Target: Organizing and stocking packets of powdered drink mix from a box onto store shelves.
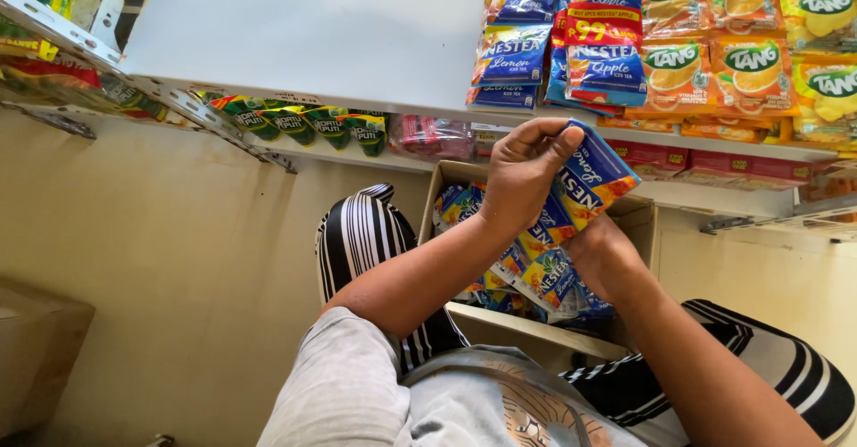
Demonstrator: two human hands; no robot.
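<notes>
We see the left hand closed around the top of a stack of blue drink powder sachets, with the fingers curled over the upper edge and the thumb pressed on the side. The right hand is below the stack and supports it from under; its fingers are hidden behind the sachets, so we cannot tell exactly how they are bent, but it holds the same stack. The stack is tilted and is held in the air just above an open cardboard box. Inside the box there are more blue sachets, lying loose and overlapping.

The box stands between the knees of the person, who wears striped black and white trousers and a grey shirt.

Behind the hands there is a white shelf. On its right part, blue sachets stand in rows, and beside them orange sachets. On a lower shelf we see green packets and a pink packet. The floor is beige.
</notes>
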